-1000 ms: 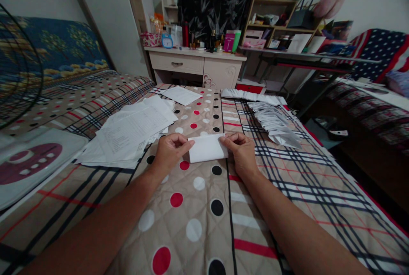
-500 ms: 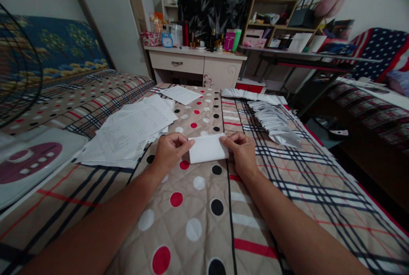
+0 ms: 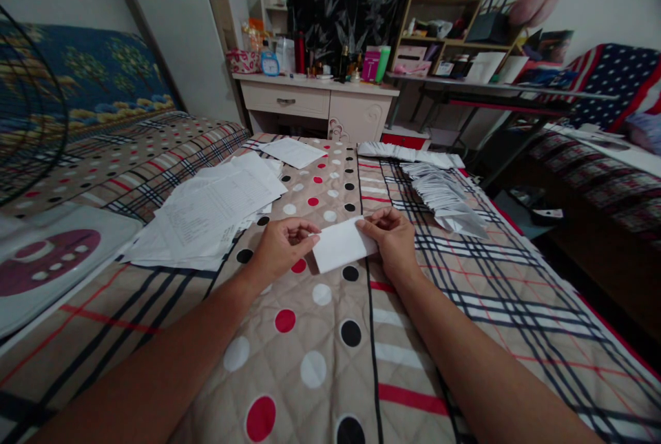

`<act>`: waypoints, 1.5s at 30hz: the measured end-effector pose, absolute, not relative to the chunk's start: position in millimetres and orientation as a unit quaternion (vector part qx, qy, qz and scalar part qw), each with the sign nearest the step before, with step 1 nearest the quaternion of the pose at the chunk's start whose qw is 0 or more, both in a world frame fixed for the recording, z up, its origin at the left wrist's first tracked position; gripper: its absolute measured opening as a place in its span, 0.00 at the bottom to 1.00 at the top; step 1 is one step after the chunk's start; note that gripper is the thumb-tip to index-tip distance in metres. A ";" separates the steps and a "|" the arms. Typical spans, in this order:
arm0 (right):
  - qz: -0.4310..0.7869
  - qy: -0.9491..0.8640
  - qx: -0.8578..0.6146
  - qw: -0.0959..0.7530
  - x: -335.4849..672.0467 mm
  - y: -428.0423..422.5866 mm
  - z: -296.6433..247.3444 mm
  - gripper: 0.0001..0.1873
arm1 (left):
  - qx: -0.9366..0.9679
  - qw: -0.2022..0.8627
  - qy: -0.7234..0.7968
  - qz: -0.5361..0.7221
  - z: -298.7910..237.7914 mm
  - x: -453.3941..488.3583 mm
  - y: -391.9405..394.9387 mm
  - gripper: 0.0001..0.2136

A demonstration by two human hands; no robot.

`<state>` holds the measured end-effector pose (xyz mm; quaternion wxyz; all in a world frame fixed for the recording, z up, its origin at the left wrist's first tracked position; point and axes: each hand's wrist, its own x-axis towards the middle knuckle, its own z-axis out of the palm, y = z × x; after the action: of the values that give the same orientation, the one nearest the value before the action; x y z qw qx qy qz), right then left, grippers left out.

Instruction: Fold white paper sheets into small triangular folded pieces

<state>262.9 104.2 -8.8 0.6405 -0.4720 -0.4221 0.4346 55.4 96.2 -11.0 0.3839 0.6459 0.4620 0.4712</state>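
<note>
A folded sheet of white paper [image 3: 341, 246] is held just above the patterned bedspread, tilted with its right side higher. My right hand [image 3: 390, 237] pinches its upper right corner between thumb and fingers. At the left edge, the thumb and curled fingers of my left hand [image 3: 289, 244] close on the paper's upper left corner. To the left lies a loose pile of printed sheets [image 3: 222, 199], with one more sheet [image 3: 294, 153] beyond it. On the right, a fanned row of folded papers [image 3: 438, 196] lies below another row of folded papers [image 3: 410, 155].
A white device with a purple oval panel [image 3: 56, 258] sits at the left, beside a wire fan guard [image 3: 65, 107]. Past the bedspread [image 3: 289, 375] stands a white dresser [image 3: 310, 103] with bottles and a blue clock. A desk with shelves [image 3: 444, 38] is at the back right.
The folded paper has turned so its left side dips lower, and it has shifted slightly right. My left hand has moved a little right with it; the piles stay the same.
</note>
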 end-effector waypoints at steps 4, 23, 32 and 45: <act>0.431 -0.467 -0.486 0.600 270.0 116.1 -8.3 0.19 | 0.697 0.341 0.477 0.414 -8.2 60.3 90.9 0.07; 0.173 -0.759 -0.535 0.327 261.3 134.6 0.4 0.12 | 0.785 0.205 0.527 0.255 -10.2 65.0 85.9 0.13; 0.153 -0.754 -0.590 0.246 259.8 135.1 -1.6 0.12 | 0.914 0.117 0.367 0.126 -9.7 65.9 88.3 0.29; 0.066 -0.844 -0.504 0.169 221.5 35.5 3.4 0.42 | 0.918 0.118 0.365 0.100 -13.4 63.0 92.0 0.19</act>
<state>221.5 35.5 3.4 0.1694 -0.5039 -0.8444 0.0660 63.0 92.0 -13.4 0.1176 0.9179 0.3655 0.1001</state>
